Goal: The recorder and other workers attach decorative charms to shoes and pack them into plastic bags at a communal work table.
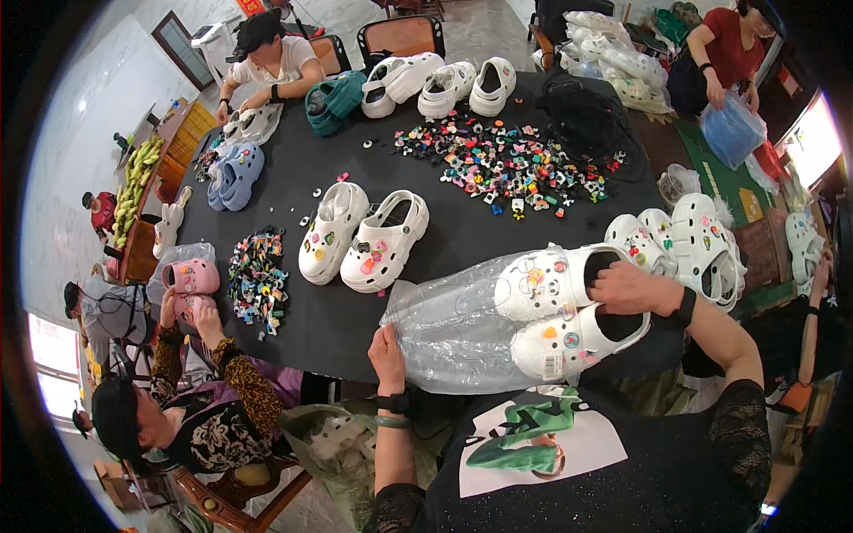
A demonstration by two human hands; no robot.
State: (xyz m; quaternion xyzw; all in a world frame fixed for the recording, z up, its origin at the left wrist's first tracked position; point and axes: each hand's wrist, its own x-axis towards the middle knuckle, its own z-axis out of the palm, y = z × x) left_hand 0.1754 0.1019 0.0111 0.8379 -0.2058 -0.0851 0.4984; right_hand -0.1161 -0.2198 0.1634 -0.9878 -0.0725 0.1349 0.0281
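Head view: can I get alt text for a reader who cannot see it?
At a black table, the person's right hand grips a pair of white clogs while the left hand pinches the clear plastic bag around their toes. Loose colourful charms and more clogs cover the table, with other people seated around it.

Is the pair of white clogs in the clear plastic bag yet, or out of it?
Partly in. The white clogs' toes sit inside the clear bag; the heels stick out by the right hand. The left hand holds the bag.
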